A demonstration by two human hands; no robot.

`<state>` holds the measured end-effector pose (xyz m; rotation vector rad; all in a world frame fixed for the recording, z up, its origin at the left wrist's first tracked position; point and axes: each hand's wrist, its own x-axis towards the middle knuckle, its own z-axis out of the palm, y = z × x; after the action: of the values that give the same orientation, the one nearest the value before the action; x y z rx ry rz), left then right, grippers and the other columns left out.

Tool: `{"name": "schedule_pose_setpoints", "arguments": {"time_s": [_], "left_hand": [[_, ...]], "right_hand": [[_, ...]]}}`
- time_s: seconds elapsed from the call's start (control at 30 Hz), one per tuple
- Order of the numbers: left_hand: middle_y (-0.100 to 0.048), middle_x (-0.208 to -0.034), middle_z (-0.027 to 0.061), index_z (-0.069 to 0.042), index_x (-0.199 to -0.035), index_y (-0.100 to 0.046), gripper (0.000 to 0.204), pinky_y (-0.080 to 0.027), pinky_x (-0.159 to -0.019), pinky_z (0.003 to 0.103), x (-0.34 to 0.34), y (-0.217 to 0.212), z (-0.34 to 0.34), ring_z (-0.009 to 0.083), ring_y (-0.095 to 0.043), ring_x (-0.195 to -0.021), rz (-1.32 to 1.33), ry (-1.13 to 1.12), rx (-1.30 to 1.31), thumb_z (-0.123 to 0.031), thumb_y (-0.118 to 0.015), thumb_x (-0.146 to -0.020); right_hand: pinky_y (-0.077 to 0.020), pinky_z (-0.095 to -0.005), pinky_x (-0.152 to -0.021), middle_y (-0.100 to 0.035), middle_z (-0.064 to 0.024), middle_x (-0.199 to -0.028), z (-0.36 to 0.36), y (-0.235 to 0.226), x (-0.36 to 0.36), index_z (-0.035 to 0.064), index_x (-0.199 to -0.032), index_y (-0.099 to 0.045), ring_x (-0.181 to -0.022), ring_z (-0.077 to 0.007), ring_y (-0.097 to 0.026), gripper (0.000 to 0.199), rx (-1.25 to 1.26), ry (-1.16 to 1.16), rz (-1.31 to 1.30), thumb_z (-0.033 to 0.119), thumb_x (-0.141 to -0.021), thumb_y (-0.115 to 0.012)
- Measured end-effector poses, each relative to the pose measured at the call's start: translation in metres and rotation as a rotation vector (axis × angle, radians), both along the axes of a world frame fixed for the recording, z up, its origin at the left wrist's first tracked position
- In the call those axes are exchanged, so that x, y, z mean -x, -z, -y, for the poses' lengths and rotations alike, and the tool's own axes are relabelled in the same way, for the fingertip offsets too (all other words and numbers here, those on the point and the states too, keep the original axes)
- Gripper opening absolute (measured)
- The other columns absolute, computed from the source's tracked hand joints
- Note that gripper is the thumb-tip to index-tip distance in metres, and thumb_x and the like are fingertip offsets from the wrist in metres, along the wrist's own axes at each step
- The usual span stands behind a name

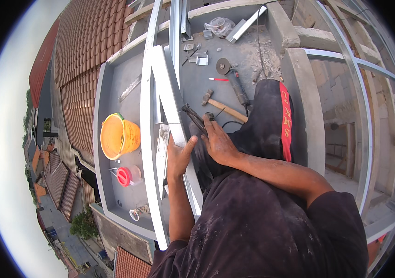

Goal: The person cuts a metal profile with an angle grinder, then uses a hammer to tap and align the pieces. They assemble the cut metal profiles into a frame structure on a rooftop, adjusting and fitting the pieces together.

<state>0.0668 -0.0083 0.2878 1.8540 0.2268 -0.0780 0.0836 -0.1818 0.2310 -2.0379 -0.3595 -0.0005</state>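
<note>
The left hand (179, 155) wraps its fingers (189, 144) around the pale steel channel (172, 99), steadying it. Just beside the channel, on its far side from the orange bucket (119, 135), the right hand (218, 143) is clamped on the handles of dark snips (194, 116) whose blades meet the channel's edge. The step in hand looks like cutting the channel; continuing would call for a firm squeeze while the left hand keeps it from twisting. A hammer (220, 107) and an angle grinder (232, 78) lie beyond.

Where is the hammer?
In the head view, the hammer lies on the grey concrete ledge, just above the right hand, below the angle grinder.
</note>
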Motion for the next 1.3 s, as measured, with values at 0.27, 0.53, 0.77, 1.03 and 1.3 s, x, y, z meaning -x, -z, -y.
{"name": "schedule_pose_setpoints", "arguments": {"time_s": [0.27, 0.53, 0.77, 1.03, 1.3], "left_hand": [[-0.070, -0.125, 0.0141, 0.006, -0.142, -0.057, 0.068, -0.052, -0.099, 0.036, 0.000, 0.000, 0.005, 0.0217, -0.065, -0.113, 0.031, 0.015, -0.016, -0.033, -0.087, -0.094], [-0.071, -0.126, 0.0158, 0.006, -0.140, -0.058, 0.067, -0.053, -0.100, 0.037, 0.002, -0.005, 0.010, 0.0237, -0.067, -0.115, 0.054, -0.008, 0.009, -0.033, -0.087, -0.094], [-0.069, -0.123, 0.0111, 0.004, -0.141, -0.058, 0.064, -0.052, -0.099, 0.036, 0.004, -0.005, 0.010, 0.0205, -0.065, -0.113, 0.063, -0.004, -0.024, -0.033, -0.083, -0.096], [-0.070, -0.126, 0.0167, 0.005, -0.140, -0.058, 0.069, -0.052, -0.102, 0.038, 0.003, -0.003, 0.015, 0.0250, -0.066, -0.117, 0.104, -0.030, -0.063, -0.037, -0.086, -0.094], [-0.070, -0.127, 0.0144, 0.005, -0.141, -0.058, 0.065, -0.051, -0.101, 0.037, 0.004, -0.001, 0.003, 0.0219, -0.066, -0.115, 0.019, 0.002, -0.001, -0.032, -0.085, -0.095]], "right_hand": [[-0.0517, -0.0558, -0.103, -0.059, -0.0362, -0.137, 0.009, 0.009, -0.014, -0.0113, -0.152, -0.043, -0.122, -0.0553, -0.061, 0.058, -0.046, -0.041, -0.145, 0.013, -0.105, -0.063], [-0.0509, -0.0551, -0.098, -0.058, -0.0302, -0.127, 0.004, -0.002, -0.007, -0.0097, -0.158, -0.034, -0.114, -0.0519, -0.062, 0.065, -0.072, -0.006, -0.025, 0.011, -0.104, -0.064], [-0.0487, -0.0528, -0.100, -0.053, -0.0268, -0.125, -0.006, -0.009, -0.019, -0.0081, -0.164, -0.027, -0.117, -0.0467, -0.056, 0.071, -0.042, 0.021, 0.059, 0.012, -0.105, -0.061], [-0.0492, -0.0539, -0.099, -0.055, -0.0279, -0.124, -0.012, -0.006, -0.021, -0.0086, -0.160, -0.032, -0.116, -0.0477, -0.058, 0.067, 0.005, 0.089, 0.076, 0.018, -0.106, -0.061], [-0.0534, -0.0536, -0.088, -0.066, -0.0310, -0.112, -0.003, -0.010, -0.039, -0.0082, -0.128, -0.053, -0.102, -0.0497, -0.066, 0.046, -0.131, -0.017, -0.255, 0.023, -0.100, -0.073]]}}
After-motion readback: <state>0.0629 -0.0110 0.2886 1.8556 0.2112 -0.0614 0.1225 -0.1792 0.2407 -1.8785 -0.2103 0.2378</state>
